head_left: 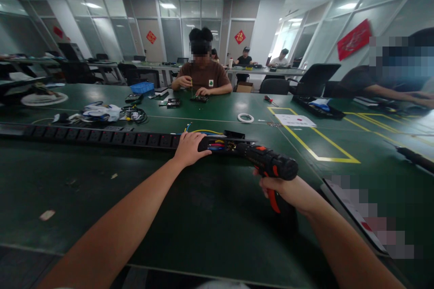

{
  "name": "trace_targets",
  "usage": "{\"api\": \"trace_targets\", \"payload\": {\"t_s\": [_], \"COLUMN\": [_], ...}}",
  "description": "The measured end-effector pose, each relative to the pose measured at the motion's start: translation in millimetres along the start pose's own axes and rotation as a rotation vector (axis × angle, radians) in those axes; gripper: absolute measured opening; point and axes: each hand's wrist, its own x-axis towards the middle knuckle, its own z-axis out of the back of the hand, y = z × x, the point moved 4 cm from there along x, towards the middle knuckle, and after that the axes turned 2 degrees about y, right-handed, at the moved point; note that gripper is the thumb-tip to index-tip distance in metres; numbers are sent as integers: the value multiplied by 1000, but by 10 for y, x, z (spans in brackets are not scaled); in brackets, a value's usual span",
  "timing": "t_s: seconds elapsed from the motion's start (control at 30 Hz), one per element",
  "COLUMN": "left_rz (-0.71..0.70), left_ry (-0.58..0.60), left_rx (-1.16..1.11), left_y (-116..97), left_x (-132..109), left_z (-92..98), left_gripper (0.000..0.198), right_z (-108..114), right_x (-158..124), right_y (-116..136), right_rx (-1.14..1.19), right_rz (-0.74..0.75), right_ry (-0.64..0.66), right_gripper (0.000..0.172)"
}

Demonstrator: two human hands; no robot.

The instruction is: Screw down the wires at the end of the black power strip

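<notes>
**Q:** so where's the power strip (111, 137)?

**A:** Long black thing, lying across the counter (203, 221) from the far left to about the middle. Right end's open with colored wires (217, 145) showing.

**Q:** how are you holding stuff?

**A:** My left hand (190, 149) is spread over the power strip just beside those wires, thumb apart from the fingers. My right hand (280, 187) is wrapped round the grip of a black-and-orange power drill (271, 162), nose at the open end. Can't tell if the tip's touching anything tbh.

**Q:** anything else around?

**A:** White ring (245, 118) on the far side, right of middle. Cable bundle (134, 114) behind the power strip on the left, blue bin (142, 87) farther back. Someone in a brown shirt (205, 74) sits opposite me.
</notes>
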Motion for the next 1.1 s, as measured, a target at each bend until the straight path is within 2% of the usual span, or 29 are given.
{"api": "trace_targets", "payload": {"t_s": [0.27,0.57,1.1], "left_rz": [0,-6,-8], "left_ry": [6,0,-4], "left_rx": [-5,4,-10], "left_y": [-4,14,14], "left_x": [4,6,6], "left_z": [2,-25,-19], "left_gripper": [68,70,68], "right_z": [-21,-17,4], "right_x": [-14,1,18], "right_y": [11,0,-36], "right_rx": [8,-24,-30], "right_rz": [-31,-4,1], "right_ry": [-22,-5,-3], "right_gripper": [52,34,26]}}
